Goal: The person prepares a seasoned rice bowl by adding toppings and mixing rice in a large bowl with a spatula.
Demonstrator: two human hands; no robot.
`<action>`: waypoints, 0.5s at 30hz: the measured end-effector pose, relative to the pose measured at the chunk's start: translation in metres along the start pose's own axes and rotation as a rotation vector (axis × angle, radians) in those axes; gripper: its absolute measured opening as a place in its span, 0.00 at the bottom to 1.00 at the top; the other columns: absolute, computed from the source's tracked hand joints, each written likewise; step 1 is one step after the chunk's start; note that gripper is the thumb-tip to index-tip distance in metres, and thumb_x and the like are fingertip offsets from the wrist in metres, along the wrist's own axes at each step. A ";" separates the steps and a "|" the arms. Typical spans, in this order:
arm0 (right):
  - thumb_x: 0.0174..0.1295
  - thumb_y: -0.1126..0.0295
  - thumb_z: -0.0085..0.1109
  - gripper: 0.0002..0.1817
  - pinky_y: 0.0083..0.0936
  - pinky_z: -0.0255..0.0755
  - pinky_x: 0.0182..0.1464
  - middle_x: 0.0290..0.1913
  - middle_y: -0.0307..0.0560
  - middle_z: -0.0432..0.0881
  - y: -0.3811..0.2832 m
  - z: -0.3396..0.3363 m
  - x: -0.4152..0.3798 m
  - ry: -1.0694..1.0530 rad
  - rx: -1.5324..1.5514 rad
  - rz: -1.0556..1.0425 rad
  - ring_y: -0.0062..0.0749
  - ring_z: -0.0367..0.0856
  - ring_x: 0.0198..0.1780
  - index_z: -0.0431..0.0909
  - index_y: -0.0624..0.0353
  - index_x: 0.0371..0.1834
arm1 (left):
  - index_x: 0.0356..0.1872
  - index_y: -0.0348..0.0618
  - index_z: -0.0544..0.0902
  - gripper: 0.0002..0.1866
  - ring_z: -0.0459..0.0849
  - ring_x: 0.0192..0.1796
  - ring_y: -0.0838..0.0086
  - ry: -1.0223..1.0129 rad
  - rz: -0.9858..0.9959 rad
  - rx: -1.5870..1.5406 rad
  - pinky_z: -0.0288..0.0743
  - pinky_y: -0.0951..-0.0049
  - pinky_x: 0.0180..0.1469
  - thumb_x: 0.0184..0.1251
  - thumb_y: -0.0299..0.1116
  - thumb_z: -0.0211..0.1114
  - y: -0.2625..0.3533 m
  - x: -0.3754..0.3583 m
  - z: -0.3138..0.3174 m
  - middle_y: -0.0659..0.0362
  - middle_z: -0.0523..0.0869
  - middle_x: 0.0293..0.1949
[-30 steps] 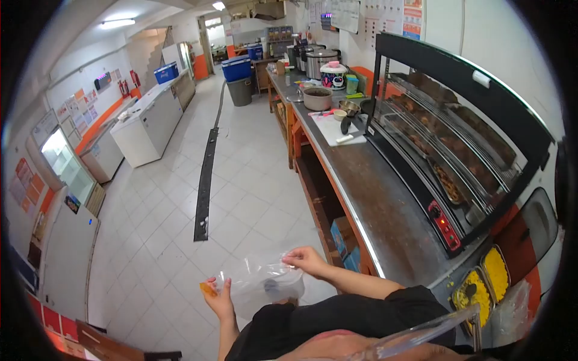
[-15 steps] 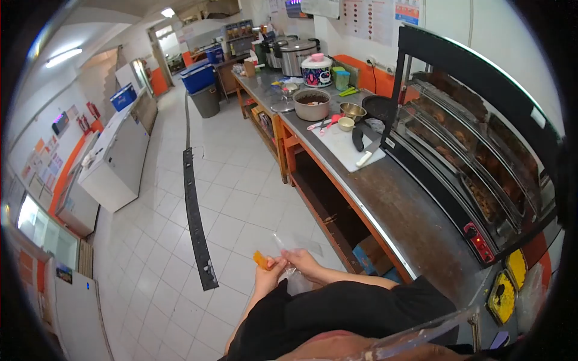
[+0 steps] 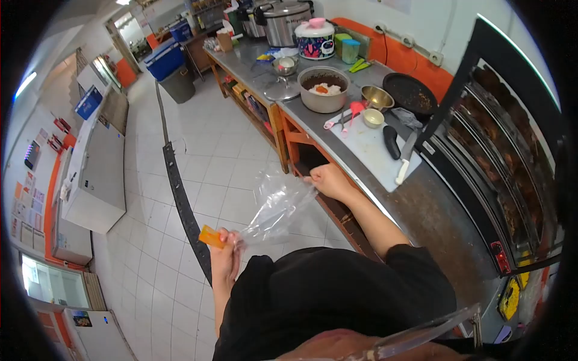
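Note:
A clear plastic bag [image 3: 274, 207] stretches between my two hands, above the tiled floor and in front of my body. My left hand [image 3: 227, 245] is closed around one end of it. That same hand also grips a small, flat orange piece [image 3: 211, 236] whose kind I cannot make out. My right hand [image 3: 328, 182] is closed on the bag's other end, close to the counter's front edge.
On the steel counter [image 3: 415, 219] lies a white cutting board [image 3: 376, 153] with a knife [image 3: 406, 157] and an eggplant [image 3: 391, 142]. Behind are a pot [image 3: 324, 99], a metal bowl [image 3: 378, 96] and a frying pan [image 3: 410, 93]. A glass display warmer [image 3: 490, 162] stands at right.
My hands have moved apart, left hand leftward and right hand up and to the right, spreading the bag between them. The view has shifted closer to the counter.

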State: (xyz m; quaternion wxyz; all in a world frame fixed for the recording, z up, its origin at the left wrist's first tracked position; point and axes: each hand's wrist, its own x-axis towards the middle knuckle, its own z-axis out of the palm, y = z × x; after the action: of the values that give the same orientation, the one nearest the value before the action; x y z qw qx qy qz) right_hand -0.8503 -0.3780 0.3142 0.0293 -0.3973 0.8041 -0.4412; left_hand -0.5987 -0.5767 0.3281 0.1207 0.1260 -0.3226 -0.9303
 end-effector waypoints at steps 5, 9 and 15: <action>0.47 0.71 0.58 0.14 0.33 0.64 0.30 0.21 0.53 0.67 -0.035 0.035 0.082 -0.147 -0.133 -0.171 0.46 0.71 0.27 0.66 0.64 0.12 | 0.26 0.50 0.61 0.09 0.68 0.33 0.81 0.259 0.479 0.324 0.67 0.78 0.37 0.64 0.27 0.51 0.039 0.106 -0.016 0.64 0.68 0.26; 0.53 0.76 0.52 0.04 0.32 0.65 0.37 0.31 0.54 0.69 -0.038 0.086 0.128 0.119 0.079 -0.180 0.46 0.71 0.35 0.68 0.64 0.29 | 0.27 0.49 0.61 0.09 0.68 0.28 0.81 0.347 0.374 0.330 0.68 0.78 0.34 0.63 0.28 0.53 0.069 0.184 -0.043 0.65 0.67 0.24; 0.54 0.63 0.55 0.11 0.34 0.64 0.24 0.14 0.50 0.69 -0.031 0.106 0.184 0.016 0.038 -0.073 0.47 0.71 0.20 0.68 0.58 0.23 | 0.21 0.53 0.60 0.16 0.61 0.17 0.86 -0.053 0.117 0.434 0.58 0.85 0.18 0.57 0.32 0.61 0.134 0.257 -0.070 0.70 0.63 0.17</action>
State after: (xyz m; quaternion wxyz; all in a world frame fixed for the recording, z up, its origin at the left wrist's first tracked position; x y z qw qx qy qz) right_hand -0.9145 -0.5823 0.3278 0.0142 -0.4224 0.7808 -0.4602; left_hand -0.7988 -0.7971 0.3194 0.1361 0.1055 -0.5250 -0.8335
